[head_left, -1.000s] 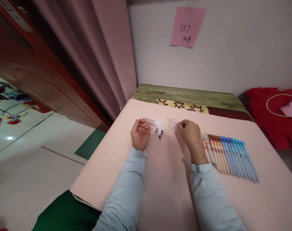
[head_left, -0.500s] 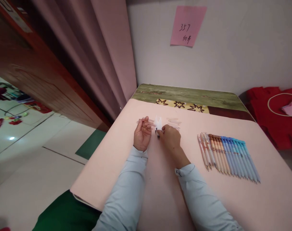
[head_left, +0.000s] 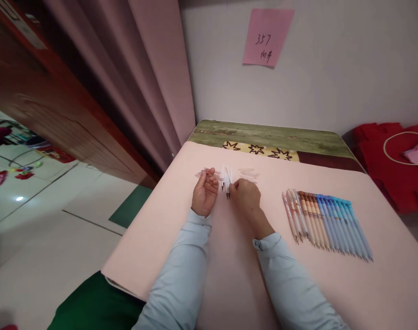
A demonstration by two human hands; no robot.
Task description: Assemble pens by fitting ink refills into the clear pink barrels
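My left hand (head_left: 204,193) rests on the pink tablecloth (head_left: 225,270) with its fingers curled around what looks like a clear pen barrel; a few more clear barrels (head_left: 199,174) lie just beyond it. My right hand (head_left: 246,196) is right beside it, its fingertips pinched on one of the white pen refills (head_left: 225,177) with dark tips that lie in a small bunch between the hands. More clear parts (head_left: 249,173) lie just past the right hand.
A row of several finished pens (head_left: 327,220), cream, orange and blue, lies side by side on the right of the table. A pink note (head_left: 267,36) is on the wall. Curtain (head_left: 153,82) at left, red cloth (head_left: 394,160) at right.
My right hand has moved left from beside the row of pens to the bunch of refills. The left hand has stayed in place, turning slightly.
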